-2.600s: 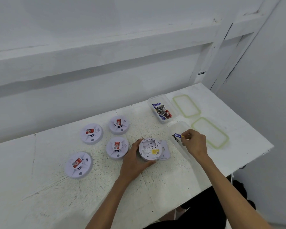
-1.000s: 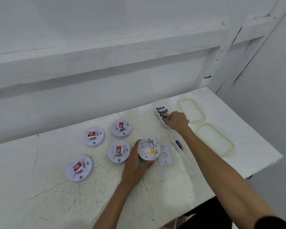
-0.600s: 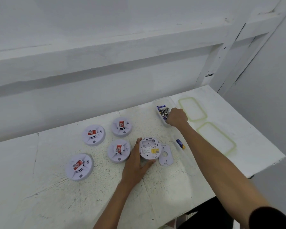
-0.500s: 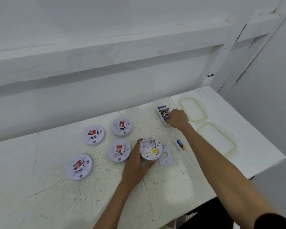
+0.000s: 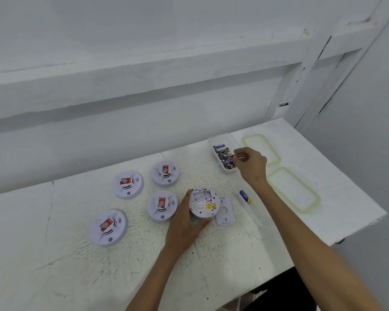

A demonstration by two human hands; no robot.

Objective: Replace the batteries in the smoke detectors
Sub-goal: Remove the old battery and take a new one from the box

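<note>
right hand [image 5: 250, 165] now lifted clear of the battery tub [image 5: 220, 138], fingertips pinching a small battery [image 5: 234, 156], left hand [image 5: 182, 223] still curled round the open smoke detector [image 5: 203, 202] mid-table, cover [image 5: 225, 212] just beside, scuffed white table [image 5: 211, 270], plain white wall [image 5: 144, 122]

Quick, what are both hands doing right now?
Left hand: closed around the upturned smoke detector, holding it.
Right hand: closed, pinching what looks like a battery above the battery box.

Head-worn view, down onto table [image 5: 54, 265]
</note>
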